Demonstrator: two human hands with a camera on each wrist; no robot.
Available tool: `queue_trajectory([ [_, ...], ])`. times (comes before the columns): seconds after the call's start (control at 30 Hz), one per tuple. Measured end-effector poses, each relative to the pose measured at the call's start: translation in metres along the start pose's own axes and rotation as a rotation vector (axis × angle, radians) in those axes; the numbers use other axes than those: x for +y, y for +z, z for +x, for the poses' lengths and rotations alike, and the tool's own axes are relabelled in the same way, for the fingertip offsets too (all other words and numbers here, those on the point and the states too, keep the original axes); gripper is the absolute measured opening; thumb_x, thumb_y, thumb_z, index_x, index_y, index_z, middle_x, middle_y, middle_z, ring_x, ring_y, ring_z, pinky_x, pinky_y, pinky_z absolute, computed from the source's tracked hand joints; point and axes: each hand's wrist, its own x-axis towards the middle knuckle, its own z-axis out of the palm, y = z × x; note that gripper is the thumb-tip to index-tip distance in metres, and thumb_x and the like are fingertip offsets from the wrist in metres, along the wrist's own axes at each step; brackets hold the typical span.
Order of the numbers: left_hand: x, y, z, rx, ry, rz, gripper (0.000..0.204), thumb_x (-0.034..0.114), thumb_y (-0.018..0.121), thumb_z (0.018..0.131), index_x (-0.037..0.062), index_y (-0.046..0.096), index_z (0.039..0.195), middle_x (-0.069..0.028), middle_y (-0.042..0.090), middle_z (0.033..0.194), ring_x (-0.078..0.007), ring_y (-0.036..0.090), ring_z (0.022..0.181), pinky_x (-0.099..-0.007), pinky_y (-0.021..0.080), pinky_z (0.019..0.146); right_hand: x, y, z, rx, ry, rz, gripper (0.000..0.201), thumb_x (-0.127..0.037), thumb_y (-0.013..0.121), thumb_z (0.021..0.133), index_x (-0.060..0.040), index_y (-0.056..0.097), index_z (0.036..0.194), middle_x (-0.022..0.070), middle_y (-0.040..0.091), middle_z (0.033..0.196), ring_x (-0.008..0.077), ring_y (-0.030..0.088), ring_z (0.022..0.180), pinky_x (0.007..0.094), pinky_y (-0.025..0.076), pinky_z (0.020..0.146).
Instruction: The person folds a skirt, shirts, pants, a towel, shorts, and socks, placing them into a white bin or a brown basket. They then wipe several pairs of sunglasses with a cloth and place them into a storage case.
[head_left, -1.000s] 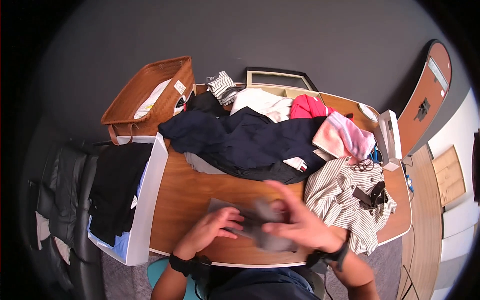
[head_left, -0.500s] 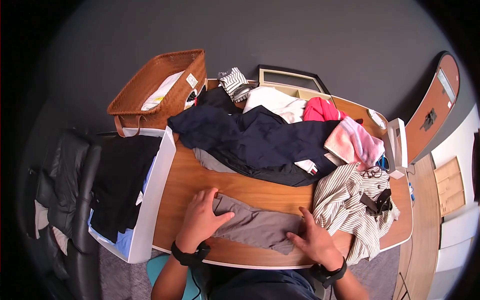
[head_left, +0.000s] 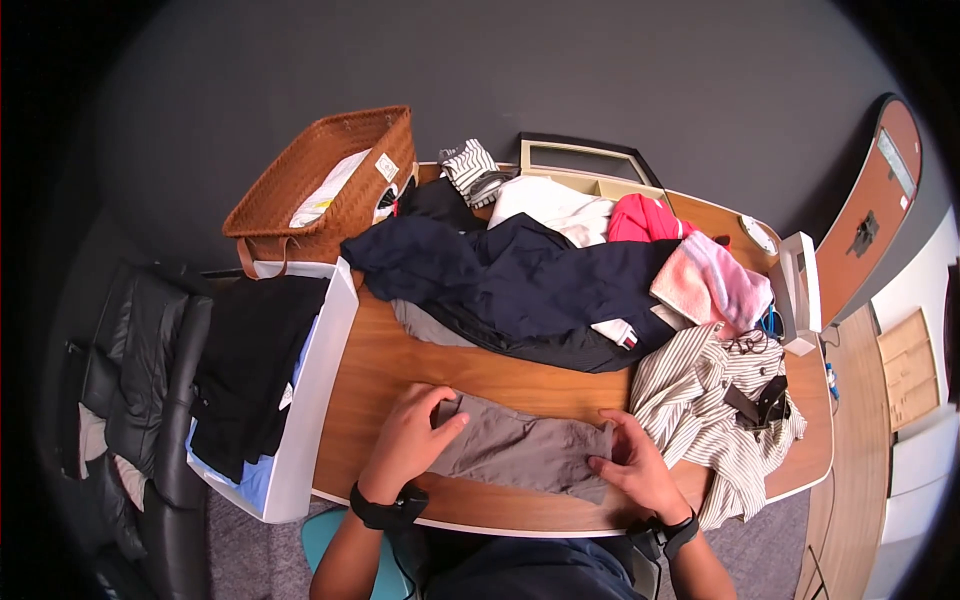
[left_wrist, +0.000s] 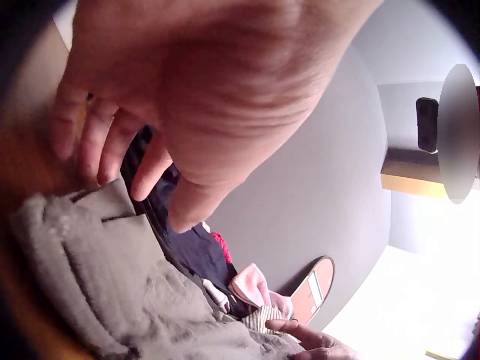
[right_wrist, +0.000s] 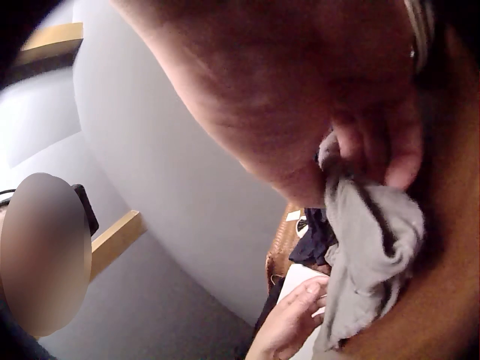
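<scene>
A folded grey garment [head_left: 520,448] lies lengthwise on the table in front of the person, its kind hidden by the folds. At its left end is the left hand [head_left: 408,440], thumb held apart from the fingers. In the left wrist view, the left hand's fingertips [left_wrist: 142,187] hang right at the garment's folded edge [left_wrist: 112,247], without gripping it. The right hand [head_left: 640,470] pinches the garment's right end between thumb and fingers. From the right wrist, a bunched part of the grey cloth [right_wrist: 371,247] hangs from the right hand [right_wrist: 367,142].
Behind lies a dark navy garment [head_left: 530,285], with a pink towel [head_left: 710,285] at its right. A striped shirt [head_left: 690,410] is beside the right hand. At left stand a white box [head_left: 320,390] holding folded clothes and a brown woven basket [head_left: 330,235].
The grey garment, blurred in motion a second ago, now lies flat and folded. The right hand has moved from beside its right end to pinching it; the left hand stays at the left end.
</scene>
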Motion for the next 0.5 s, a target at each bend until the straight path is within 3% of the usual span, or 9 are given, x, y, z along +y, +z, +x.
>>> queue_trajectory([
  [0.13,-0.007,0.011,0.001,0.027,0.12,0.153,0.029,0.018,0.072,0.083,0.0003,0.062,0.103,-0.0143,0.06,0.1,-0.0281,0.06,0.09,-0.0348,0.048,0.08,0.005,0.005,0.0,0.017,-0.009,0.073,0.069,0.001,0.076,0.077,-0.0071,0.041,0.136,-0.0028,0.041,0.089,0.0049,0.041,0.074,0.0187,0.038,0.064],
  [0.2,-0.013,0.015,0.002,-0.033,0.064,0.012,0.023,0.015,0.071,0.08,0.0013,0.061,0.095,-0.0158,0.06,0.096,-0.0344,0.057,0.091,-0.0388,0.047,0.078,0.009,0.006,0.0,0.026,-0.043,0.026,0.073,0.002,0.076,0.076,-0.0077,0.04,0.138,-0.0009,0.041,0.097,0.0058,0.042,0.077,0.0186,0.04,0.066],
  [0.4,-0.016,0.007,-0.001,0.016,-0.139,0.027,0.026,0.011,0.07,0.079,0.0006,0.059,0.1,-0.0163,0.06,0.099,-0.0348,0.057,0.094,-0.0393,0.047,0.08,0.021,0.005,-0.001,0.032,-0.012,0.241,0.071,0.0,0.075,0.077,-0.0082,0.04,0.138,0.0032,0.043,0.102,0.0096,0.044,0.083,0.0207,0.041,0.071],
  [0.5,-0.007,0.009,0.0,0.093,-0.079,-0.004,0.038,0.017,0.073,0.079,0.0001,0.057,0.109,-0.0169,0.06,0.106,-0.0347,0.056,0.099,-0.0401,0.048,0.084,0.018,0.005,-0.001,0.032,-0.016,0.228,0.073,0.003,0.074,0.077,-0.0084,0.037,0.139,0.0028,0.042,0.102,0.0093,0.044,0.083,0.0204,0.042,0.072],
])
